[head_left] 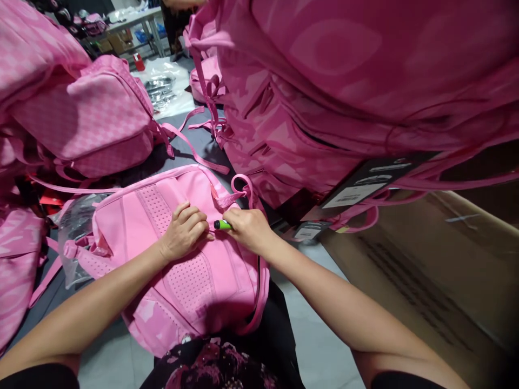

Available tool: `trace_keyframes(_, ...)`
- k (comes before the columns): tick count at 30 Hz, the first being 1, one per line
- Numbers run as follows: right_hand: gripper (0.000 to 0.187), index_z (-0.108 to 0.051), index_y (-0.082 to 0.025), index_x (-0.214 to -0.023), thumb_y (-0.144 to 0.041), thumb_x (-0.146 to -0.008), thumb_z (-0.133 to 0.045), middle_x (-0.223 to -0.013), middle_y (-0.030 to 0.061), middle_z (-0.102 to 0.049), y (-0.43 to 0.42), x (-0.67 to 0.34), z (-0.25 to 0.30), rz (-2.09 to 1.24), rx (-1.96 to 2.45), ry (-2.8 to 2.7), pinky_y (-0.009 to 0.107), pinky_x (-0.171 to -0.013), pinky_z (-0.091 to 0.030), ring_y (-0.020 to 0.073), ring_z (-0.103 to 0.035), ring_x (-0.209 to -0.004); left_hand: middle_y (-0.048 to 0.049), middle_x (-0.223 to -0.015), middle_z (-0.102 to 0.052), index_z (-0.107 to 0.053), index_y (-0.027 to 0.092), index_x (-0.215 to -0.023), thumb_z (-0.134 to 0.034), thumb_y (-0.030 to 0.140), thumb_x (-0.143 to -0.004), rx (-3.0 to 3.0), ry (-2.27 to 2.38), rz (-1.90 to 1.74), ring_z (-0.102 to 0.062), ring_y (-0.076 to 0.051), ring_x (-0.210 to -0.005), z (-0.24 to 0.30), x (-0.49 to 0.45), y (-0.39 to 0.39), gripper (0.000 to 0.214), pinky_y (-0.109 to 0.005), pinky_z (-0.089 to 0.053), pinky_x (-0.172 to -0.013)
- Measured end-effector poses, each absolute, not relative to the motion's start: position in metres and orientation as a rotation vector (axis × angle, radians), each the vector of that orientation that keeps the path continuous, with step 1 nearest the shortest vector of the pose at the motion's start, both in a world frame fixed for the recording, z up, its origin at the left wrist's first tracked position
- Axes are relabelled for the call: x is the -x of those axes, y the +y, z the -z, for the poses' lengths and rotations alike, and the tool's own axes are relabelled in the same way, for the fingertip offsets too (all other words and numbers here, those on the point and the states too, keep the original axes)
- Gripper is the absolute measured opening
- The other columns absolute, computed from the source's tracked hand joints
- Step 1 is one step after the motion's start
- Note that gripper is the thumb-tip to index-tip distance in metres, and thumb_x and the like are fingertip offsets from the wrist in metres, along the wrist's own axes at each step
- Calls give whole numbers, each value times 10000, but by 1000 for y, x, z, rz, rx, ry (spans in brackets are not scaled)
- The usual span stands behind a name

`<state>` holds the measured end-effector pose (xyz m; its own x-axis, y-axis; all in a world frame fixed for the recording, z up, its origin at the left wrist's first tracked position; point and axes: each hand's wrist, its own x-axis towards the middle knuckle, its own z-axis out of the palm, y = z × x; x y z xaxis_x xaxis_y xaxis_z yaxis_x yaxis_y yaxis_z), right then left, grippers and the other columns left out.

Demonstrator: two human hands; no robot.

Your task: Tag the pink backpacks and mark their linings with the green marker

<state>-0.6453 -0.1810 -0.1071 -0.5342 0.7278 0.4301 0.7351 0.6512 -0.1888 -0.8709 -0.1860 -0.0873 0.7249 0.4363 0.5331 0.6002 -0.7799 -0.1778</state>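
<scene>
A pink backpack lies on its front across the table edge and my lap, its padded, perforated back panel facing up. My right hand is closed around a small green tool with a black end, whose exact kind I cannot make out. The black end points left, just above the panel. My left hand rests on the panel with its fingers curled and pressed together, close to that black end. What lies between those fingertips is hidden. A pink strap loop stands up just behind my right hand.
Stacked pink backpacks with black hang tags tower at the right, above a cardboard box. More pink bags crowd the left. Clear plastic wrap sits by the backpack. Farther back are plastic sheeting and another person.
</scene>
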Motion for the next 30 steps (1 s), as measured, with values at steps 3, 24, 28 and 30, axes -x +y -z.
trace_keyframes(3, 196, -660, -184, -899, -357, -960, -592, -746, 31, -674, -176, 655, 105, 42, 1129, -2459, 309, -521, -173, 136, -526, -581, -43, -954, -693, -599, 206, -919, -592, 324, -949, 2607, -785, 729, -551, -208, -1025, 93, 873, -184, 122, -416, -332, -1111)
trace_keyframes(24, 190, -673, -178, -1036, -310, -962, -557, -900, 82, -747, -163, 675, 64, -331, 1277, -2792, 298, -582, -317, 222, -682, -781, -72, -930, -683, -597, 174, -944, -534, 193, -926, 2611, -803, 811, -557, -229, -985, 97, 878, -183, 68, -438, -396, -1045)
trace_keyframes(28, 219, -697, -190, -1039, -333, -945, -560, -919, 102, -762, -166, 681, 63, -463, 1504, -2671, 293, -635, -383, 249, -708, -848, -76, -927, -678, -583, 170, -941, -599, 251, -914, 2622, -845, 805, -553, -237, -977, 101, 880, -180, 87, -444, -412, -1014)
trace_keyframes(30, 235, -704, -202, -1047, -365, -940, -572, -942, 98, -764, -166, 683, 66, -549, 1605, -2595, 281, -664, -412, 241, -709, -880, -74, -927, -673, -575, 173, -930, -654, 308, -902, 2639, -852, 804, -551, -236, -974, 102, 880, -179, 159, -448, -420, -1012)
